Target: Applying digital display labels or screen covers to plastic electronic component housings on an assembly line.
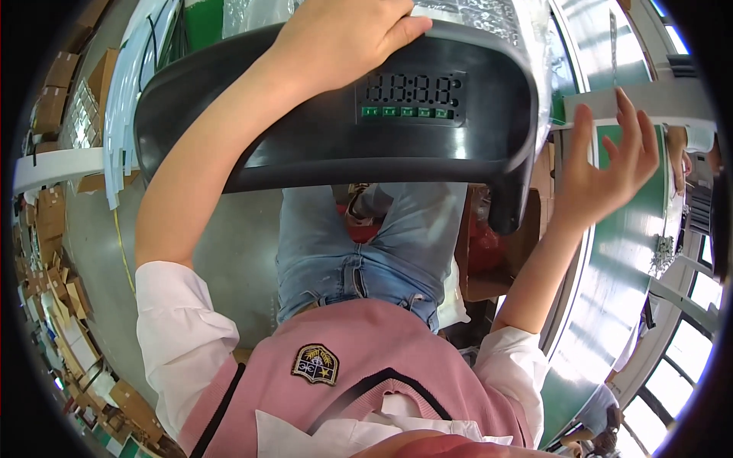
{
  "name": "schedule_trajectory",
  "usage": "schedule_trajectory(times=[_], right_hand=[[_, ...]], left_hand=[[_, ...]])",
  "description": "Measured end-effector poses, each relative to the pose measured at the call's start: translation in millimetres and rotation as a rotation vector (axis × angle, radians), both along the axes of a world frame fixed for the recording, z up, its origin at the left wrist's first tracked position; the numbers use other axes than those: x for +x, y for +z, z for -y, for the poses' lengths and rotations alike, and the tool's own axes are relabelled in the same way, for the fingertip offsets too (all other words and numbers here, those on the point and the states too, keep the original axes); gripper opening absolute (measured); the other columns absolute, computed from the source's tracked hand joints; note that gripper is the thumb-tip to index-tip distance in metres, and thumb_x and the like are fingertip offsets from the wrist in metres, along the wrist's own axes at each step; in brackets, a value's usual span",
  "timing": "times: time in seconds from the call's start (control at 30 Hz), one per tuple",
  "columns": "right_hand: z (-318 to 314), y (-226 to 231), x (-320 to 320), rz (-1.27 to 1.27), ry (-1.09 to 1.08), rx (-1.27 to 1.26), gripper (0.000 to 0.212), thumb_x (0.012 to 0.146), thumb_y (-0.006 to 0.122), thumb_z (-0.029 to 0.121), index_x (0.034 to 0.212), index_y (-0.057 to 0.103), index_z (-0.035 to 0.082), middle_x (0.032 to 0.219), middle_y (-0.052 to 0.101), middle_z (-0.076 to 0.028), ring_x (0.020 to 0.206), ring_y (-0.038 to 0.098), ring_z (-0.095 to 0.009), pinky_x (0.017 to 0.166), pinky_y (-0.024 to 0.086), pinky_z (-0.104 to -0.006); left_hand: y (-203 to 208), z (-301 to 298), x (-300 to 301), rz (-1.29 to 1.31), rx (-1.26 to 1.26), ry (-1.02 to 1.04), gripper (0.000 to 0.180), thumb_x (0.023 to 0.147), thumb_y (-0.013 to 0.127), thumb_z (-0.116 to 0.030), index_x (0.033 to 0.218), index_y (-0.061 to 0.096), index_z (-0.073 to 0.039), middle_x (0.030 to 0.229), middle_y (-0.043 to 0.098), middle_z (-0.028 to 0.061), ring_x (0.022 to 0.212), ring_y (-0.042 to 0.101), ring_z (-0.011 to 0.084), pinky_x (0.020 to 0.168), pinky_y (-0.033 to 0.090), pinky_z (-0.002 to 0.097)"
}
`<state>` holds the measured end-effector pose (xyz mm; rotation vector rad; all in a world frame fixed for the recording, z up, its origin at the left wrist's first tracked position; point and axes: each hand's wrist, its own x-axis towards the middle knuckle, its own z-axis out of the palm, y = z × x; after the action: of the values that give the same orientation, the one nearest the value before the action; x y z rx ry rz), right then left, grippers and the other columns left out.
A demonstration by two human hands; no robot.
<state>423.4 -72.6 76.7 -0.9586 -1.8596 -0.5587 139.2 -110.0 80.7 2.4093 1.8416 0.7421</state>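
Observation:
A large black plastic display housing (pixel 305 145) with rounded ends stands tilted above my lap. Segmented digit cutouts and a row of small green pieces (pixel 406 112) show in its face. Across its far rim lies my left hand (pixel 343 38), its thumb on the rim and its fingers curled over it, partly cut off by the upper picture edge. To the right of the housing my right hand (pixel 607 172) is raised in the air, fingers spread, holding nothing. A short black stem (pixel 508 202) juts from the housing's near right corner.
Clear plastic wrapping (pixel 489 19) lies beyond the housing. A green-topped workbench (pixel 618 252) runs along the right, with another person's hand (pixel 677 156) at it. An open cardboard box (pixel 489 282) holding something red stands below the stem. Stacked cartons (pixel 53 221) line the left.

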Motion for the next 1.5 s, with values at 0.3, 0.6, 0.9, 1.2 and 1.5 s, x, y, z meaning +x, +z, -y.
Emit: schedule_trajectory(times=[0.3, 0.6, 0.9, 1.2, 1.5], right_hand=[[19, -6, -38, -0.935, 0.62, -0.807, 0.023, 0.093, 0.064, 0.007, 0.108, 0.063, -0.011, 0.078, 0.067, -0.011, 0.05, 0.057, -0.013, 0.044, 0.044, -0.0213], [27, -2, -48, -1.018, 0.668, -1.07, 0.021, 0.09, 0.068, 0.006, 0.105, 0.065, -0.008, 0.076, 0.067, -0.008, 0.046, 0.053, -0.009, 0.04, 0.038, -0.02], [30, 2, -62, -0.451, 0.444, -1.196, 0.019, 0.089, 0.07, 0.005, 0.104, 0.068, -0.006, 0.077, 0.067, -0.005, 0.047, 0.046, -0.002, 0.039, 0.031, -0.0149], [34, -2, -69, -0.397, 0.422, -1.144, 0.02, 0.087, 0.073, 0.005, 0.104, 0.069, -0.004, 0.078, 0.068, -0.003, 0.048, 0.045, 0.001, 0.039, 0.028, -0.0135], [35, -2, -73, -0.43, 0.416, -1.147, 0.02, 0.085, 0.075, 0.005, 0.103, 0.07, -0.003, 0.077, 0.068, -0.003, 0.047, 0.044, 0.002, 0.039, 0.027, -0.0134]], left_hand=[[4, 7, 6, -0.108, 0.134, -0.174, 0.038, 0.097, 0.055, -0.036, 0.094, 0.061, 0.001, 0.09, 0.059, 0.0183, 0.086, 0.061, 0.0361, 0.075, 0.05, 0.0429], [0, 0, -8, 0.184, 0.03, -0.068, 0.039, 0.099, 0.05, -0.03, 0.084, 0.062, 0.004, 0.081, 0.061, 0.021, 0.081, 0.059, 0.0388, 0.075, 0.049, 0.0446], [-1, 1, -11, 0.404, -0.015, -0.04, 0.04, 0.098, 0.05, -0.023, 0.073, 0.058, 0.007, 0.069, 0.058, 0.0242, 0.069, 0.056, 0.0425, 0.067, 0.044, 0.0465], [13, 11, -8, 0.449, -0.143, 0.019, 0.046, 0.101, 0.049, -0.026, 0.065, 0.051, 0.004, 0.053, 0.048, 0.0168, 0.05, 0.046, 0.0298, 0.054, 0.036, 0.0417], [14, 13, -8, 0.452, -0.121, 0.009, 0.048, 0.101, 0.049, -0.028, 0.064, 0.049, 0.003, 0.051, 0.046, 0.015, 0.048, 0.044, 0.0275, 0.051, 0.035, 0.0404]])
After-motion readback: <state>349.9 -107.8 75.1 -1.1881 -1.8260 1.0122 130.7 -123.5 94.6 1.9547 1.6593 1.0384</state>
